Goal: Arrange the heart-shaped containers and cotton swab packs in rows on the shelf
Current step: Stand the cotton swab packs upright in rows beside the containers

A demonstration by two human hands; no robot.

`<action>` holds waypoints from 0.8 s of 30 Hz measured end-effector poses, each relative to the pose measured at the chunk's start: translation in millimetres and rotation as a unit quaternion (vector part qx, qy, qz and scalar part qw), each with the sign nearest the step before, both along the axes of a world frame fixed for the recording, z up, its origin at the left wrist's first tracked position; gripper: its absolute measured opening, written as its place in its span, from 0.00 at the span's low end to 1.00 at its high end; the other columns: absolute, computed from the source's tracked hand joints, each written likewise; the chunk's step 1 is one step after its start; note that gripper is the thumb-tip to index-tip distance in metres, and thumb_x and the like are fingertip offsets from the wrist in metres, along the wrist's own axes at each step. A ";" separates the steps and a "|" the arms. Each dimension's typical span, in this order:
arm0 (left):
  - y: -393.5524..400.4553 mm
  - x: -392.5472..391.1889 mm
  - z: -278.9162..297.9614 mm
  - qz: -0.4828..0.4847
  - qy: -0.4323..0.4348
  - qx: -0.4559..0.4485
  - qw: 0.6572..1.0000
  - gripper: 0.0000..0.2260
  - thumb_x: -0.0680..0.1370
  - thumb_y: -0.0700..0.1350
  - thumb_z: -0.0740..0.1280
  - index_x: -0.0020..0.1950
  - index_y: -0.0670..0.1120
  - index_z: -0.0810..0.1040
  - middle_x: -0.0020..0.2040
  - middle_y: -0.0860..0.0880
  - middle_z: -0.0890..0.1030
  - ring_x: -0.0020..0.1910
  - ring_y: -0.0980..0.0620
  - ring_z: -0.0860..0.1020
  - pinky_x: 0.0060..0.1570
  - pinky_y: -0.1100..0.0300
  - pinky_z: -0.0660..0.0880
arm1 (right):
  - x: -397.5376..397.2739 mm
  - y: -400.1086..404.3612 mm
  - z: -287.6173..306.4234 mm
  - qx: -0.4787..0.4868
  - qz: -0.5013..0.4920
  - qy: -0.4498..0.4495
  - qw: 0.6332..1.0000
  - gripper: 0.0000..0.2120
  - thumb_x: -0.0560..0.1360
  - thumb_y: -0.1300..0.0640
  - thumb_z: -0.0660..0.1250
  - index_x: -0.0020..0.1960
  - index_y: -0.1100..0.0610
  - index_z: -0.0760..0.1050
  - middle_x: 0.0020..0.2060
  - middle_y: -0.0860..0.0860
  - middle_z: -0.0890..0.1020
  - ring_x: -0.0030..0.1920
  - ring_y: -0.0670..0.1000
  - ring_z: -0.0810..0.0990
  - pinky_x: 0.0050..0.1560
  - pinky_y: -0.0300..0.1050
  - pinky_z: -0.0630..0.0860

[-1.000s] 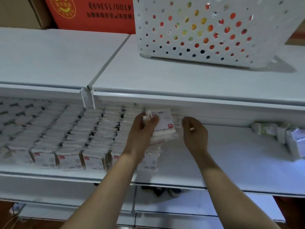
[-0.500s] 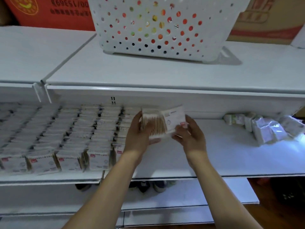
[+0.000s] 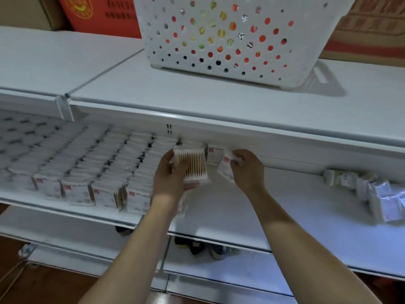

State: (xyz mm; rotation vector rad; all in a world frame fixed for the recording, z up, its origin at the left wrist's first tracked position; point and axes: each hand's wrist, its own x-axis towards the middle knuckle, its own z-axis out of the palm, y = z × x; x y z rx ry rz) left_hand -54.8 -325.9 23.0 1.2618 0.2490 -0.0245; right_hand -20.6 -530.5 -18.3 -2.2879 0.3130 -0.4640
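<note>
White steel shelf [image 3: 295, 207] carries rows of cotton swab packs [image 3: 92, 170] across its left half, standing upright and tight together, while the stretch to the right of the hands lies bare as far as a loose heap of wrapped packets [image 3: 381, 196] at the far right. The left hand [image 3: 171, 178] wraps its grip round a small stack of packs [image 3: 192, 165], thumb across the top 1, wooden sticks showing through the film. The right hand [image 3: 247, 170] pinches 1 pack [image 3: 225, 167] by its upper edge, tilted, just above the shelf and next to a pack [image 3: 215, 155] already standing at the back. The step in hand looks like starting a new column beside the finished rows. To do it well, the pinched pack should go down upright with its label facing front, pressed flush against its neighbour and against the back, so that the column runs straight. The white perforated basket [image 3: 236, 40] on the upper shelf [image 3: 197, 99] holds coloured items, too hidden to identify.
</note>
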 end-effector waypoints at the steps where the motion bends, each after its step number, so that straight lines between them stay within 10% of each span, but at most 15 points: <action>1: 2.3 1.0 -0.5 -0.005 0.005 0.010 1.000 0.24 0.80 0.42 0.69 0.75 0.51 0.68 0.72 0.43 0.70 0.61 0.46 0.77 0.37 0.54 0.83 | 7.7 3.2 -1.1 -0.019 0.018 -0.008 1.000 0.14 0.75 0.62 0.68 0.60 0.57 0.80 0.57 0.54 0.83 0.57 0.55 0.80 0.55 0.41 0.72; 12: 17.7 10.0 2.5 -0.067 0.007 0.062 0.996 0.23 0.81 0.43 0.67 0.77 0.50 0.68 0.73 0.46 0.69 0.49 0.59 0.75 0.26 0.73 0.73 | 37.2 21.1 -14.3 -0.204 0.067 -0.110 0.971 0.08 0.70 0.64 0.74 0.48 0.57 0.85 0.43 0.56 0.85 0.46 0.62 0.82 0.50 0.57 0.80; 24: 17.3 22.5 -3.0 -0.099 -0.006 0.031 0.995 0.21 0.80 0.44 0.69 0.73 0.49 0.72 0.65 0.46 0.78 0.57 0.47 0.82 0.36 0.60 0.81 | 27.0 24.2 -12.5 -0.188 -0.050 -0.108 0.975 0.13 0.76 0.52 0.67 0.55 0.59 0.82 0.48 0.61 0.83 0.51 0.65 0.80 0.53 0.58 0.79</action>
